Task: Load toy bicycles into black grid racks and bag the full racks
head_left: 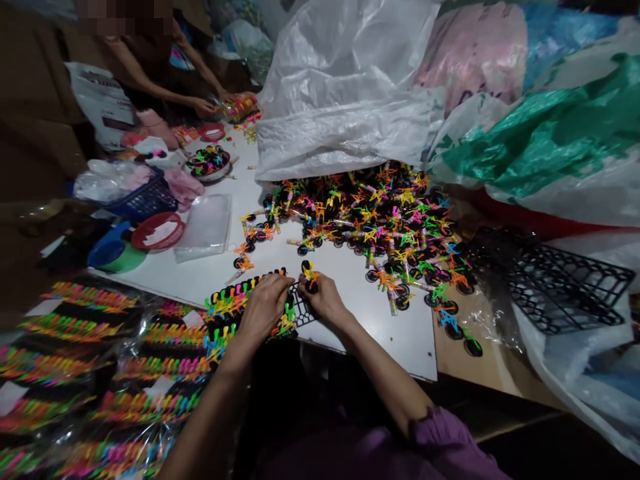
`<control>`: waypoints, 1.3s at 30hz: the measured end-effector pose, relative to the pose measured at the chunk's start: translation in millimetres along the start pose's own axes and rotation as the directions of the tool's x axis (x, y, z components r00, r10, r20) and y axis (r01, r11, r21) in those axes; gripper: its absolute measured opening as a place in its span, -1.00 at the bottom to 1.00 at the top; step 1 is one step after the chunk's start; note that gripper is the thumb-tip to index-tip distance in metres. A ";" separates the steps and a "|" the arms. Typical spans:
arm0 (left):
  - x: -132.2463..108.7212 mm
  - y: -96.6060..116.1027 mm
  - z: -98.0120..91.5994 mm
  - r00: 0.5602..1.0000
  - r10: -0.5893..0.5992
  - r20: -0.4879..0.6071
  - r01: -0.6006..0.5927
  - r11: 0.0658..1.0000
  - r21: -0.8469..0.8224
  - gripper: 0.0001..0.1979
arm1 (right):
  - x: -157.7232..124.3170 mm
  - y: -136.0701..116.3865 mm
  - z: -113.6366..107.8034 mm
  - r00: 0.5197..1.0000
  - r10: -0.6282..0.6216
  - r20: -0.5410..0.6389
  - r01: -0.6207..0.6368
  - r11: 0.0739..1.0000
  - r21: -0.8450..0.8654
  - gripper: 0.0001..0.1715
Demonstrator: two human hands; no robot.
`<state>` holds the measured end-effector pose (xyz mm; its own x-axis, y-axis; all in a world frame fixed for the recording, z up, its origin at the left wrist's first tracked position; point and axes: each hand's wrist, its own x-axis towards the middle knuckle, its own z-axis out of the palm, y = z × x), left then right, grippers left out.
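I am holding a yellow toy bicycle [308, 270] with black wheels in the fingers of my right hand [325, 298], which are closing around it just above a black grid rack [304, 312]. The rack is lying at the near edge of the white bench [403, 343]; its bare cells are showing between my two hands, and its left part is carrying close rows of bright toy bicycles [227, 300]. My left hand [267, 299] is lying over those rows with its fingers bent and their tips pointing at the right hand; I cannot tell whether they are gripping anything. Beyond the hands, a loose pile of toy bicycles [375, 233] is covering the middle of the bench and spilling past its right edge onto a brown board [493, 363]. A big white sack [350, 80] is standing over the pile at the far edge. Toward the left edge, clear plastic bags [205, 227] are lying flat beside a red basket [175, 239], with a blue basket [145, 200] sitting behind. Near the far left corner, another person's hands [203, 107] are touching a colourful bundle [241, 107]. Wrapped rows of toys [150, 407] are lying below the left end, and black racks [565, 290] are resting off to the right.
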<state>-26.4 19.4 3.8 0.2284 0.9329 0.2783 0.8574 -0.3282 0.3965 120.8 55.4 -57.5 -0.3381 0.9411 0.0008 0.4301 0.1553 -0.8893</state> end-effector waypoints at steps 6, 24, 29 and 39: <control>0.3 4.0 -1.5 0.999 -0.040 -0.018 0.039 0.999 -0.021 -0.68 | 9.9 3.2 5.2 0.967 -0.178 0.184 0.220 0.945 -0.241 -0.69; -4.1 14.2 3.1 0.999 -0.039 0.012 0.039 0.999 0.031 -0.78 | 113.7 -44.6 -26.1 0.984 -0.132 0.121 0.179 0.731 -0.658 -0.69; -5.6 12.9 3.9 1.000 -0.023 0.005 0.023 1.000 0.016 -0.78 | 116.6 -51.4 -7.7 0.977 -0.148 0.153 0.213 0.687 -0.695 -0.78; 2.9 1.6 9.2 0.998 -0.050 -0.042 0.052 0.997 0.048 -0.73 | -31.7 18.8 -78.0 0.984 0.014 -0.175 -0.072 0.942 -0.328 -0.77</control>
<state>-20.1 22.9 -2.8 0.1654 0.9412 0.2947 0.8895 -0.2714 0.3677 204.9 51.9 -38.6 -0.1804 0.9812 0.0684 0.7039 0.1774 -0.6878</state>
